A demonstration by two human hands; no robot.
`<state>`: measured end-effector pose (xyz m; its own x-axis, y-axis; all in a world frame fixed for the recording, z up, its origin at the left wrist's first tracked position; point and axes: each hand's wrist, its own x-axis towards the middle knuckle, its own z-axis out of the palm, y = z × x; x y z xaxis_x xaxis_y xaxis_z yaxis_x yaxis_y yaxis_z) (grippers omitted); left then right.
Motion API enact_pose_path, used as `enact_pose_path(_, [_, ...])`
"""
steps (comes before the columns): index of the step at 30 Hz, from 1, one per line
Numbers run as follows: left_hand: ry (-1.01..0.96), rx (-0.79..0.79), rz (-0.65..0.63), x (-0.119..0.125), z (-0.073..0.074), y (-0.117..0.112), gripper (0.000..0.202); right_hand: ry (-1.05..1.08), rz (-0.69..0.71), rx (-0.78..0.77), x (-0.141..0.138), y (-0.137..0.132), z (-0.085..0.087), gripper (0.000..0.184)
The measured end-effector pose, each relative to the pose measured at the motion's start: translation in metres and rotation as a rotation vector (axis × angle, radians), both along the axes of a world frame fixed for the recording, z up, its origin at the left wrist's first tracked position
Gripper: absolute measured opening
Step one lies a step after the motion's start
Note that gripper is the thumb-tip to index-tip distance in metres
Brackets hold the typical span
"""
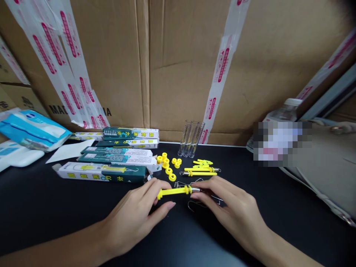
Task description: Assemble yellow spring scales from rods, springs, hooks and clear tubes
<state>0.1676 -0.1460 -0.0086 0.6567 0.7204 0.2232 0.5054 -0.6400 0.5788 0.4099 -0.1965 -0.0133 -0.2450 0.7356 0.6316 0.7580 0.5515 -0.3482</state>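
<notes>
1. Yellow plastic spring scale sits near the middle of my view, held between both hands just in front of a black tabletop.
2. The left hand pinches the yellow barrel between thumb and fingers. The right hand presses its fingertips against the scale's silver metal end. Neither hand is spread.
3. Bent wire hooks lie loose on the table, just around the right fingers.
4. Farther away, I can make out scattered yellow plastic rings. Beside them lie several more yellow scale bodies.
5. Green-and-white product boxes lie in a loose stack to the left. Clear graduated tubes stand upright at the back, against a taped cardboard wall.
6. So far as I can judge, one scale is in hand, while the rings, hooks and other bodies lie separate and outside the boxes.
</notes>
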Motion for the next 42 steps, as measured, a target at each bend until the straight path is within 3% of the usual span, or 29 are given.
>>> enact_pose_path(5, [0.014,-0.038,0.049,0.001,0.001,0.0,0.016,-0.019,-0.026,0.06,-0.003,0.001,0.004,0.029])
enact_pose_path(11, [-0.086,-0.05,0.049,0.0,0.003,0.001,0.02,-0.043,-0.01,0.024,0.001,0.0,0.002,0.021])
enact_pose_path(15, [-0.16,-0.043,0.117,0.0,0.007,0.004,0.024,-0.087,-0.073,-0.004,0.005,0.002,0.001,0.034])
enact_pose_path(21, [-0.269,-0.106,0.144,-0.002,0.008,0.01,0.034,-0.09,-0.134,-0.002,0.015,0.007,0.012,0.018])
enact_pose_path(26, [-0.336,-0.177,0.1,-0.003,0.003,0.012,0.031,-0.113,-0.18,-0.08,0.034,0.012,0.022,0.017])
enact_pose_path(33, [-0.338,-0.271,0.146,-0.002,0.001,0.012,0.035,-0.399,0.085,-0.136,0.05,0.016,0.032,0.023])
enact_pose_path(37, [-0.357,-0.326,0.151,-0.002,-0.001,0.013,0.033,-0.437,0.113,-0.114,0.038,0.015,0.024,0.02])
enact_pose_path(42, [-0.425,-0.389,0.063,-0.001,-0.001,0.014,0.028,-0.368,0.022,-0.116,0.018,0.018,0.004,0.024])
